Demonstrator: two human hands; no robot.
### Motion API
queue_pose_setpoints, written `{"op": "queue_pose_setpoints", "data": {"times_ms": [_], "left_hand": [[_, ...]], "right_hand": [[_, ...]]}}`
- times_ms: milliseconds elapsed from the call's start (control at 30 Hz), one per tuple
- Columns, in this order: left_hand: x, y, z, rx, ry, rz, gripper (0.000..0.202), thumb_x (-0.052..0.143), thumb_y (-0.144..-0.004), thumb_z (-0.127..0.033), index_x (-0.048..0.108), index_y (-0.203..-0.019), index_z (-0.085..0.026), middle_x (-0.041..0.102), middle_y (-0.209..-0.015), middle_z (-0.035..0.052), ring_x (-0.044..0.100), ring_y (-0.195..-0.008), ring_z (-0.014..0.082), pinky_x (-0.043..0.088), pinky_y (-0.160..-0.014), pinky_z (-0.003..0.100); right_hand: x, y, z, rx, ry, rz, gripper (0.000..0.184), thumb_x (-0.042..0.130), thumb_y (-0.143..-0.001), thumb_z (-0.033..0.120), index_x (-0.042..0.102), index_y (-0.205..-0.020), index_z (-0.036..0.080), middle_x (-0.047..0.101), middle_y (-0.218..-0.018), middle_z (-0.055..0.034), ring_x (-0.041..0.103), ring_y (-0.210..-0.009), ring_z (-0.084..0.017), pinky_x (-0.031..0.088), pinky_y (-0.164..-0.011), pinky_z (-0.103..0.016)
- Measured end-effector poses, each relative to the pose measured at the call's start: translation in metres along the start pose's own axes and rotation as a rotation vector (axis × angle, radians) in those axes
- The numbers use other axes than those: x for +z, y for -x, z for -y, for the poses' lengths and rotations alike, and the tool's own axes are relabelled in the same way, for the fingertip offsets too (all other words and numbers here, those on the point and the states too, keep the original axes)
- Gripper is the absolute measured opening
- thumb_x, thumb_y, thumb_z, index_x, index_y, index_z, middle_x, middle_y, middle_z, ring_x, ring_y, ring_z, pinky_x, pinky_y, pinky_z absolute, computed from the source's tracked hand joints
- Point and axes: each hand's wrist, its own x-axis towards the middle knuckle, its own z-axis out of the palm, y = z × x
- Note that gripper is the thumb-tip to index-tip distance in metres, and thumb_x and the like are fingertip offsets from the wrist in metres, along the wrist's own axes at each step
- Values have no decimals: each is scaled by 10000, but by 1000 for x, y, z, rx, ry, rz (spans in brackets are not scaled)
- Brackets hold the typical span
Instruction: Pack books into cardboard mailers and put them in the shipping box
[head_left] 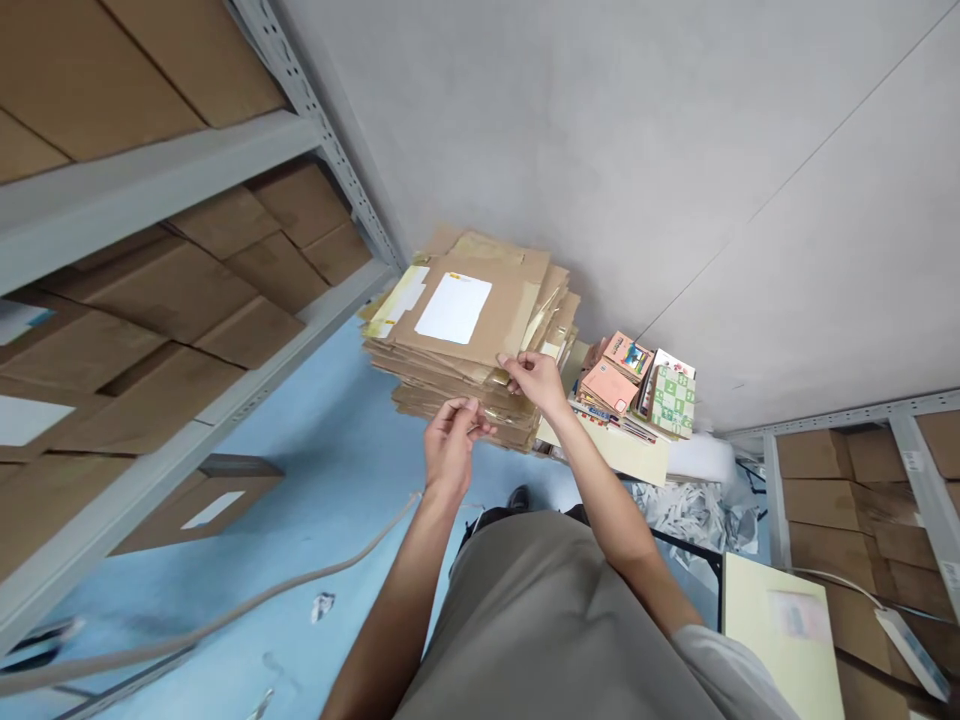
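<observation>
A tall stack of flattened cardboard boxes [480,340], with bits of clear tape along its edges, stands against the wall in front of me. The top sheet carries a white label [454,308]. My right hand [536,380] is at the stack's near right corner, thumb and finger pinched by the top sheet's edge; what is between them is too small to make out. Lower and to the left, my left hand [451,440] is closed in a pinch just in front of the stack's near side. Whatever its fingertips hold cannot be made out.
Metal shelves [247,390] with cardboard boxes line the left; more boxed shelving [847,500] is at right. Booklets [611,385] lie on a pale board beside the stack, near shredded paper [682,515]. A beige hose or cable [300,578] crosses the blue floor [330,510].
</observation>
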Motion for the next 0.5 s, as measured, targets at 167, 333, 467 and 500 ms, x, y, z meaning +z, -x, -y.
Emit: {"op": "queue_pose_setpoints", "data": {"times_ms": [167,333,467,500], "left_hand": [[0,0,-7,-34,99,36,525,1035,-613,-535,712,-889,-227,798,-900,13,734,-707,163,653,-695,312],[9,15,-2,-173,238,53,552,1088,-580,-472,631,-754,-214,774,-817,-10,755,-790,159,633,-760,289],[38,32,12,-264,154,226,482,1070,-611,-486,715,-800,-221,826,-931,44,783,-919,218,623,-793,329],[47,36,17,-275,119,289,474,1056,-629,-513,735,-820,-222,832,-946,57,788,-945,238,629,-819,354]], "right_hand": [[-8,54,23,-102,-71,-54,682,805,-806,873,480,-737,277,543,-586,86,603,-548,-133,444,-559,-256],[-44,147,6,-176,-42,-116,602,748,-938,790,491,-750,279,579,-572,59,579,-526,-146,470,-586,-281],[-74,187,-36,-46,-36,-254,616,780,-883,822,542,-720,278,616,-567,33,592,-509,-165,475,-560,-302],[-81,193,-47,-14,-42,-295,620,791,-865,829,555,-712,276,615,-561,28,592,-504,-169,478,-550,-305]]}}
